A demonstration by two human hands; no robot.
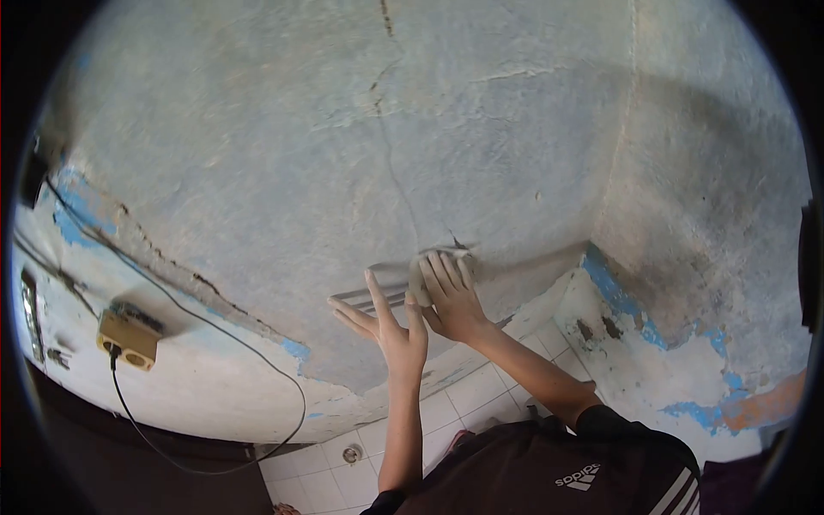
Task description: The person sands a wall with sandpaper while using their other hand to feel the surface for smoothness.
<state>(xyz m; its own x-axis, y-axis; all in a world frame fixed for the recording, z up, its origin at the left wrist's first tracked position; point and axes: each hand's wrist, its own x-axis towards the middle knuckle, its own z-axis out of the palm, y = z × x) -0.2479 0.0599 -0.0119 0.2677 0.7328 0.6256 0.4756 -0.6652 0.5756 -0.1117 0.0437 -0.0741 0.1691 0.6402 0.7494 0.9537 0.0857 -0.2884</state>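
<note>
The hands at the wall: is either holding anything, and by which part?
The right hand presses a pale piece to the wall, fingers over its outer face; what it is cannot be told. The left hand is open, seemingly empty.

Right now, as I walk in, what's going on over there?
A person stands at a worn, peeling wall. Their right hand lies over a greyish lump against the wall, just below a long crack; what the lump is, I can't tell. Their left hand is beside it, fingers spread and holding nothing visible. Off to the left, a black plug sits in a yellowish socket block.
</note>
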